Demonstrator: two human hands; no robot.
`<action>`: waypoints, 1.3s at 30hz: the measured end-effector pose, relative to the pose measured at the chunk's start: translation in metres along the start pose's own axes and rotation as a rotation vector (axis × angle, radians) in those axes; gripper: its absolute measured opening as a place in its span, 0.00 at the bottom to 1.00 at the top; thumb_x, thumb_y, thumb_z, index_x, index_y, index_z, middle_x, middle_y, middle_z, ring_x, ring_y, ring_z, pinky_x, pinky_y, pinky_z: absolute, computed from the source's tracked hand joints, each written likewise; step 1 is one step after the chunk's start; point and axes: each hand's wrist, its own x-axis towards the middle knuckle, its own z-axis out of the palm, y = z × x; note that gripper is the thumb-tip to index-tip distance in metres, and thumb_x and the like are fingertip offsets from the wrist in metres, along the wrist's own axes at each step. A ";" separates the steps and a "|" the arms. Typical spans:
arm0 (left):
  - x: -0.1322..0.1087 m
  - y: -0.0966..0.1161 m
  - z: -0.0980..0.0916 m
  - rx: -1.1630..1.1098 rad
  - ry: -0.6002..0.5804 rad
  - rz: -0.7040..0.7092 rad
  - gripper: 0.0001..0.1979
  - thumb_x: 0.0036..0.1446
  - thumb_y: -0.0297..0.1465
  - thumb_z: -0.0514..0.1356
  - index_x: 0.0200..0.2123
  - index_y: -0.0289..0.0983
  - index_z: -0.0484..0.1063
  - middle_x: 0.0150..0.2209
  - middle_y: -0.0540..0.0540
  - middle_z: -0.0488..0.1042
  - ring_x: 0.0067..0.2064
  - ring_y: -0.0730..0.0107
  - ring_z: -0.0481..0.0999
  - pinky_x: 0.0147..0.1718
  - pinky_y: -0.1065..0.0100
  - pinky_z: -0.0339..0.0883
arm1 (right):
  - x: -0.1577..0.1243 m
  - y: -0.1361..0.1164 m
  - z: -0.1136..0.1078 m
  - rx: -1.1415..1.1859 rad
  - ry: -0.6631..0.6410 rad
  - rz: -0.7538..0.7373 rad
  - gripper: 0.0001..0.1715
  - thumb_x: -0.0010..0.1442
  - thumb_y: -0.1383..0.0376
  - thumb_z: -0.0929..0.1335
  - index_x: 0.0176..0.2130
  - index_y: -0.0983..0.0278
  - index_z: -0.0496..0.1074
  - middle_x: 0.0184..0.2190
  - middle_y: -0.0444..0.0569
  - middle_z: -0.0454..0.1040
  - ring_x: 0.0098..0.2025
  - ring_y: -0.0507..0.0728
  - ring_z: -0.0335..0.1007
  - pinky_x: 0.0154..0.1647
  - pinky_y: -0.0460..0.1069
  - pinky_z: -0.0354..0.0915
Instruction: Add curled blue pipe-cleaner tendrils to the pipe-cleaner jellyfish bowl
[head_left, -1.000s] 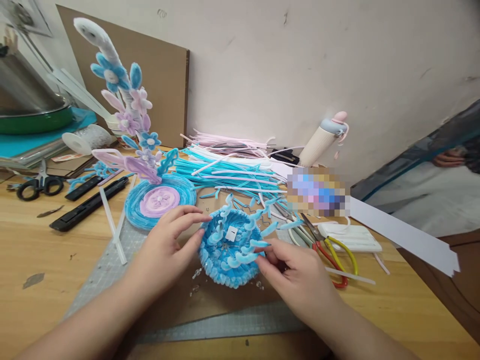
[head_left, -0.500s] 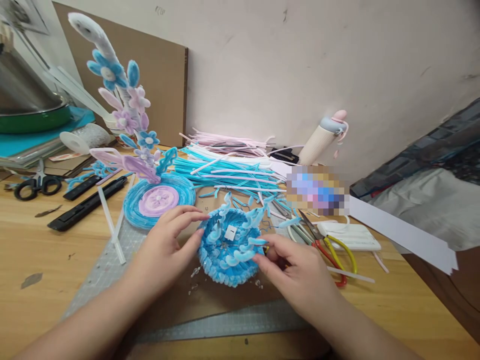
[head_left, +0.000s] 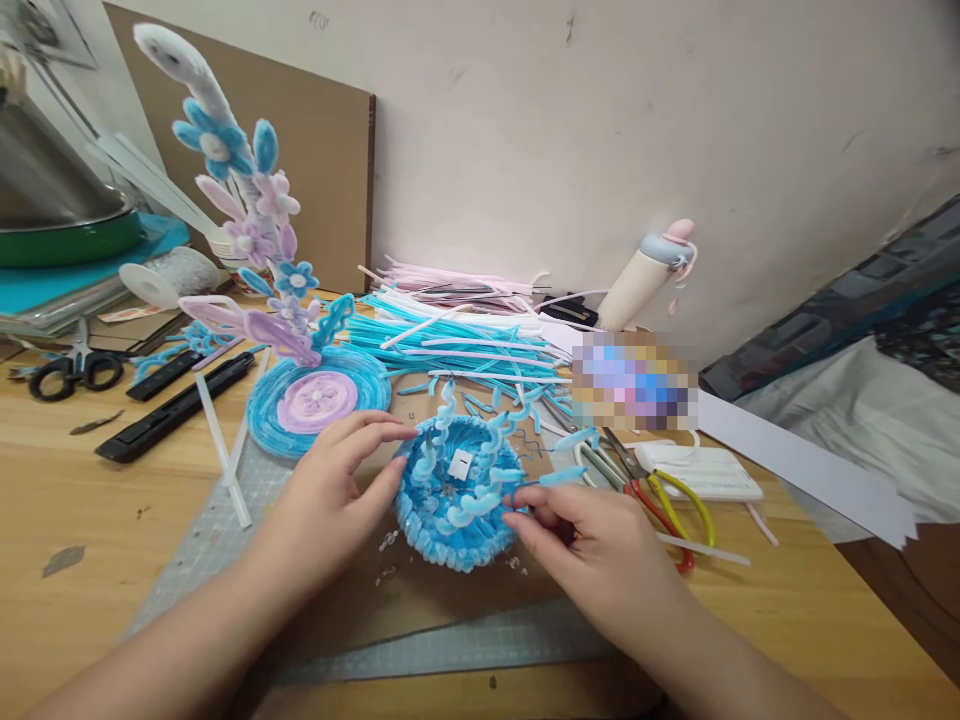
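A blue pipe-cleaner bowl [head_left: 450, 535] with curled light-blue strands sits on a brown cardboard sheet [head_left: 420, 610] in front of me. My left hand [head_left: 330, 500] steadies its left rim, fingers curved against it. My right hand [head_left: 577, 540] pinches a light-blue curled strand [head_left: 551, 478] at the bowl's right edge. A small white tag [head_left: 460, 463] lies inside the bowl.
A blue and pink pipe-cleaner disc with a tall flower stem [head_left: 315, 395] stands behind left. Loose pipe cleaners [head_left: 465, 335] pile at the back. Pliers with yellow and red handles [head_left: 660, 500], a white case [head_left: 701, 472], black scissors [head_left: 71, 370] and a bottle [head_left: 649, 270] lie around.
My right hand has shifted slightly and drawn a light-blue strand out to the right of the bowl. The left hand stays on the rim. The view has tilted a little.
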 end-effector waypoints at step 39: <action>0.000 0.003 -0.002 0.031 -0.028 -0.017 0.13 0.61 0.36 0.53 0.46 0.43 0.73 0.49 0.46 0.73 0.54 0.55 0.70 0.55 0.50 0.62 | 0.004 -0.005 -0.006 -0.039 -0.022 0.015 0.06 0.61 0.63 0.68 0.35 0.59 0.77 0.21 0.40 0.73 0.24 0.52 0.70 0.27 0.47 0.62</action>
